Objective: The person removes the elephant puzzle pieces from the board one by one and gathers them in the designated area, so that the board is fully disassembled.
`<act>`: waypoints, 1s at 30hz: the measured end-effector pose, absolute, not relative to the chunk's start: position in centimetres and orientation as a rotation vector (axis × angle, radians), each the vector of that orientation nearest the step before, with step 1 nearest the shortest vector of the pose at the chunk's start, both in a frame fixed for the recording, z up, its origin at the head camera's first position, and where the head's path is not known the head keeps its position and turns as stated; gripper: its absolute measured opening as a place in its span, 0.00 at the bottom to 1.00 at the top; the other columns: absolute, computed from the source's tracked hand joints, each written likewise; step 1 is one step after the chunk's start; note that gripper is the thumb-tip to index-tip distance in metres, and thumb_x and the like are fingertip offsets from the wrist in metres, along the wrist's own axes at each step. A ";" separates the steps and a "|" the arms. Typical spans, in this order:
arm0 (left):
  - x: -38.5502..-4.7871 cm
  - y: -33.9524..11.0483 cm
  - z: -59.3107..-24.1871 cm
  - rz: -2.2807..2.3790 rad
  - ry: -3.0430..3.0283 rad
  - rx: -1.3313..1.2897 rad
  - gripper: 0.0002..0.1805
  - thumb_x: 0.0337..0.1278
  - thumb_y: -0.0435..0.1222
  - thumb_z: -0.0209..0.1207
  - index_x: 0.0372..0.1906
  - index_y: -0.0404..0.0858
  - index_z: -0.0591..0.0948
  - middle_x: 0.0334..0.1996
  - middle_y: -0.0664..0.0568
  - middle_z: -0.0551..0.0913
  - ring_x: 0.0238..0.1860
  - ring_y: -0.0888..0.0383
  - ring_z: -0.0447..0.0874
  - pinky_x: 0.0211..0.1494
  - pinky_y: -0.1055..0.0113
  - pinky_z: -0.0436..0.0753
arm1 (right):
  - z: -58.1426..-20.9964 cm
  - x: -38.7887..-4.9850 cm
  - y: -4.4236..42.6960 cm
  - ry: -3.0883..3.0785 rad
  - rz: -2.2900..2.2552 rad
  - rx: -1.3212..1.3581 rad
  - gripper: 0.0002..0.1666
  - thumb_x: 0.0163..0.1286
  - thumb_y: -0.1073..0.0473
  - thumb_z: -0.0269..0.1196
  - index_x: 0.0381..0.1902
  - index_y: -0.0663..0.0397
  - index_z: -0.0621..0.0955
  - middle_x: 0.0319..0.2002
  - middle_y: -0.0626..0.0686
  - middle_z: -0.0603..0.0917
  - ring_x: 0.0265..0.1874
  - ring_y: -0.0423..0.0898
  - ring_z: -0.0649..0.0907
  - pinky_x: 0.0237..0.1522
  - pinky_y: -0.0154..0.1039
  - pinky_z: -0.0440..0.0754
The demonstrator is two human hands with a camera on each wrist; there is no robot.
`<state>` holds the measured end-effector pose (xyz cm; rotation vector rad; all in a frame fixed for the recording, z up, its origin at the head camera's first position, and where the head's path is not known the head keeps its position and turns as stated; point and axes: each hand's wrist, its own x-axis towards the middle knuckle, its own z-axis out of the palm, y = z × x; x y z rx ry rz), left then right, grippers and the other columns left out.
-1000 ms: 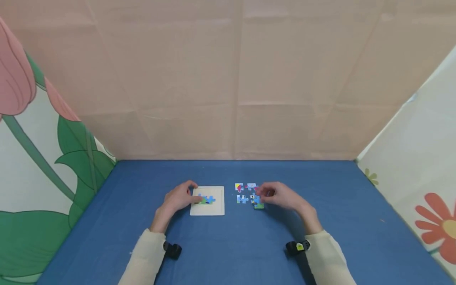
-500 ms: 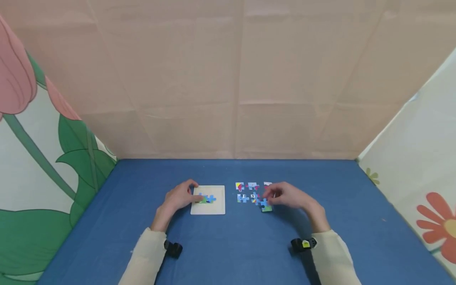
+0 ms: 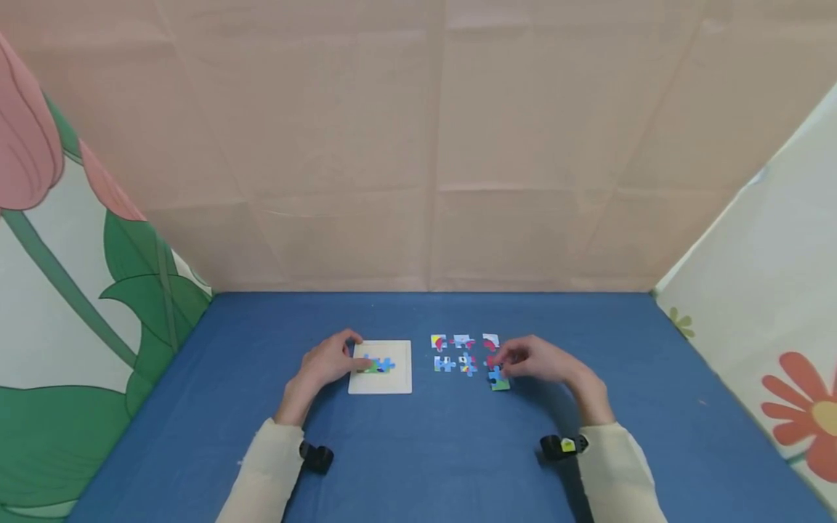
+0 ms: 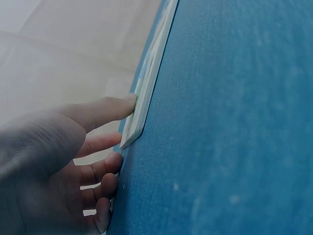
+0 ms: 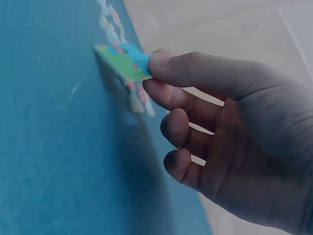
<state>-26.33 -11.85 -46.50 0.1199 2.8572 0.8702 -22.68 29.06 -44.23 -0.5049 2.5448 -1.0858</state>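
On the blue table lies a square pale puzzle board [image 3: 402, 385] with joined blue and green puzzle pieces [image 3: 386, 365] on it. My left hand [image 3: 330, 360] holds the board's left side; its thumb rests on the face and the index finger reaches the far corner. Between thumb and index finger, my right hand [image 3: 539, 359] pinches a blue and green puzzle piece [image 5: 122, 62], tilted and a little above the cloth. Loose pieces lie just left of that hand, among them a yellow and red piece [image 3: 439, 341] and a blue and white piece [image 3: 444, 364]. The right fingers partly cover a red piece [image 3: 490, 360].
The loose pieces lie in two rows right of the board, including a far-right red and white piece [image 3: 491, 341]. A beige cloth wall [image 3: 431, 181] rises behind the table. Printed flower panels stand at left and right [image 3: 811, 407].
My right hand has moved to the right with the pinched puzzle piece, uncovering loose pieces beneath its earlier place. The left hand and the board have stayed still.
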 end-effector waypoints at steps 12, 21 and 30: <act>-26.5 -12.0 -46.5 0.856 2.855 0.099 0.29 0.51 0.53 0.70 0.58 0.47 0.79 0.29 0.52 0.75 0.27 0.55 0.70 0.32 0.62 0.62 | -44.7 -22.7 30.1 2.527 -1.086 -0.443 0.10 0.64 0.59 0.68 0.43 0.53 0.84 0.32 0.51 0.82 0.32 0.46 0.78 0.36 0.37 0.75; -26.4 -12.0 -46.5 0.845 2.855 0.122 0.30 0.52 0.53 0.70 0.59 0.47 0.79 0.29 0.52 0.75 0.27 0.55 0.70 0.32 0.62 0.62 | -44.4 -22.5 29.8 2.535 -1.044 -0.416 0.10 0.64 0.58 0.69 0.43 0.52 0.85 0.31 0.52 0.80 0.31 0.46 0.76 0.35 0.37 0.73; -26.4 -11.8 -46.6 0.829 2.880 0.136 0.29 0.52 0.54 0.69 0.58 0.47 0.79 0.29 0.53 0.74 0.26 0.56 0.69 0.32 0.62 0.62 | -44.8 -22.7 30.0 2.571 -1.009 -0.377 0.08 0.66 0.57 0.68 0.43 0.47 0.85 0.35 0.49 0.82 0.35 0.47 0.77 0.37 0.40 0.74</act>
